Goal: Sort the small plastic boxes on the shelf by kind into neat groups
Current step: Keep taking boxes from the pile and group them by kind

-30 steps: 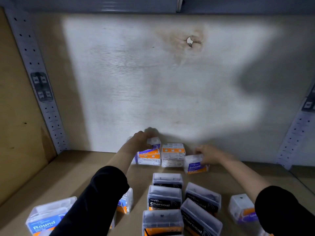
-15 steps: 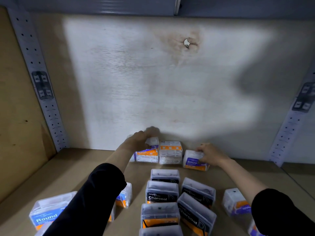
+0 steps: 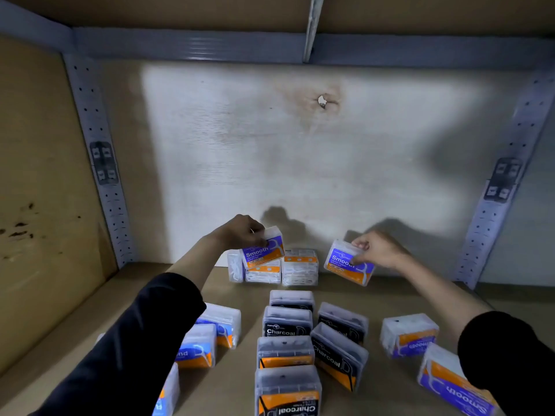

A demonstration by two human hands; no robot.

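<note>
My left hand (image 3: 238,234) grips a purple-and-orange "Smooth" box (image 3: 264,249), held tilted just above a row of the same boxes (image 3: 300,267) against the back wall. My right hand (image 3: 380,249) pinches another "Smooth" box (image 3: 348,262), lifted and tilted to the right of that row. Several black "Charcoal" boxes (image 3: 286,325) stand grouped in the middle of the shelf. Blue "Round" boxes (image 3: 199,345) lie at the front left, partly hidden by my left sleeve. Two more "Smooth" boxes (image 3: 410,334) lie at the front right.
The wooden shelf board (image 3: 90,310) runs to a pale back panel (image 3: 270,160). Perforated metal uprights (image 3: 102,175) stand at the back left and back right corners. A metal beam (image 3: 192,48) crosses overhead.
Both hands have lifted their "Smooth" boxes off the shelf; before, the boxes rested on the board by the row. The camera has tilted up and drawn back.
</note>
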